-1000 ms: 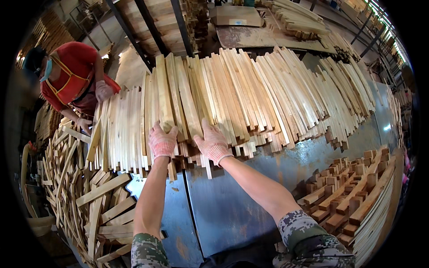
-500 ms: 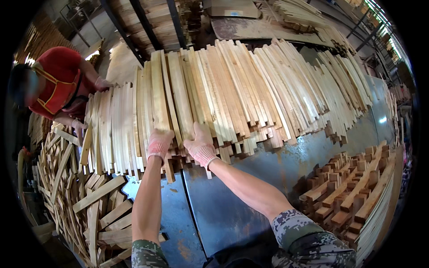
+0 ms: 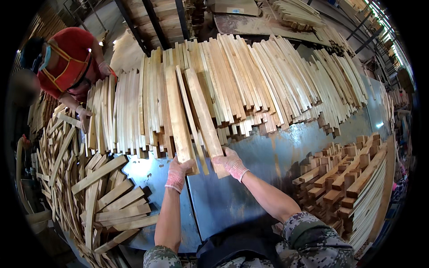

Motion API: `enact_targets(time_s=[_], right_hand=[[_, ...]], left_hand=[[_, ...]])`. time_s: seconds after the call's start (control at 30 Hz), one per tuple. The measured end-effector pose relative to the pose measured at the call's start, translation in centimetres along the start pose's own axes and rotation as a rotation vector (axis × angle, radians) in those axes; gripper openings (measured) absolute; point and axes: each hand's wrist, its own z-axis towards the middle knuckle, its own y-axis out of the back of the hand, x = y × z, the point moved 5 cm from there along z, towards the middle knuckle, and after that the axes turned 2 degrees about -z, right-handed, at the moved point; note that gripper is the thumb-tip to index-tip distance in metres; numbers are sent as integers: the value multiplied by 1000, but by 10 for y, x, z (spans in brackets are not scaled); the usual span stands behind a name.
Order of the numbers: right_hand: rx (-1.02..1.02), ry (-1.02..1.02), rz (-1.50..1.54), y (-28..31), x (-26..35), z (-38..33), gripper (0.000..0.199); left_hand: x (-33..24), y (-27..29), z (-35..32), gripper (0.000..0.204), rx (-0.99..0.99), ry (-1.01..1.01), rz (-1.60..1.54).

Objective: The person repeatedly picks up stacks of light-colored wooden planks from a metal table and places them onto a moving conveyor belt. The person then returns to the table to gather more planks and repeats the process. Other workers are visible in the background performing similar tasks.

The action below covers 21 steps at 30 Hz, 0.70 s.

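My left hand [image 3: 178, 172], in a pink and white glove, grips the near end of a long wooden slat [image 3: 178, 123]. A second wooden slat [image 3: 206, 123] has its near end in my gloved right hand [image 3: 231, 163]. Between them lies a thinner wooden strip [image 3: 192, 120], its near end jutting out; no finger plainly holds it. All three stick out toward me past a wide row of wooden slats [image 3: 241, 80] laid side by side, their far parts resting on it. Both hands are closed, thumbs over the wood.
At the left a co-worker in red [image 3: 73, 58] has gloved hands on the row's end. A jumbled heap of wood pieces [image 3: 100, 196] lies near left on the blue metal table [image 3: 250, 196]. Stacked wooden blocks [image 3: 348, 174] stand at the right. Dark metal posts [image 3: 154, 22] rise behind.
Both hands have come nearer to me, pulling the two slats out of the row; the thin strip between has slid out too. The co-worker has shifted a little, head raised into fuller view.
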Motion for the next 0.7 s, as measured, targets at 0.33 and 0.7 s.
enact_targets(time_s=[0.33,0.7], right_hand=[[-299,9,-652,-42,40,-27,55],[39,248,-198,-29,25,-35,86]], left_hand=[[20,-20,-8,70,-289,-368,658],[27,-24,18,79,6,-217,-18]])
